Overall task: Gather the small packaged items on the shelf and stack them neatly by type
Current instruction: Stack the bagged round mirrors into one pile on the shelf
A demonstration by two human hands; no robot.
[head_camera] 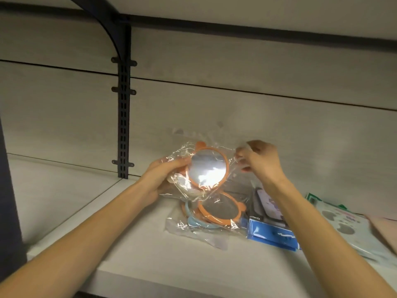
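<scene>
Gripping a clear plastic bag w/ an orange-framed round mirror (pixel 207 168) inside, both hands hold it up above the shelf (pixel 150 254), glass facing the camera & catching a bright glare. Left hand (pixel 163 177) wraps the bag's left edge, fingers curled over the front of the plastic next to the frame, thumb side behind; firm hold. Right hand (pixel 261 161) pinches the bag's upper right corner between fingertips, rest of the hand closed narrow around the crinkled film. Frame has small ear-like bumps at top. Directly below, lying flat on the shelf, a second orange mirror (pixel 217 208) in its own clear bag, overlapping a light blue mirror (pixel 193 220) whose rim peeks out at its left & lower side; the two touch, stacked loosely. Just right of them, a blue flat package (pixel 271 234) lies at the shelf front, touching the mirror bags' plastic, w/ a card-backed pack w/ a printed picture (pixel 268 206) behind it, partly hidden by the right forearm. Further right, a pale green printed packet (pixel 343 224) lies flat, blurry, details unreadable. Shelf is pale wood-look board; back panel same tone. Black slotted upright (pixel 124 117) w/ a curved bracket runs up the back wall at left, well apart from the items.
</scene>
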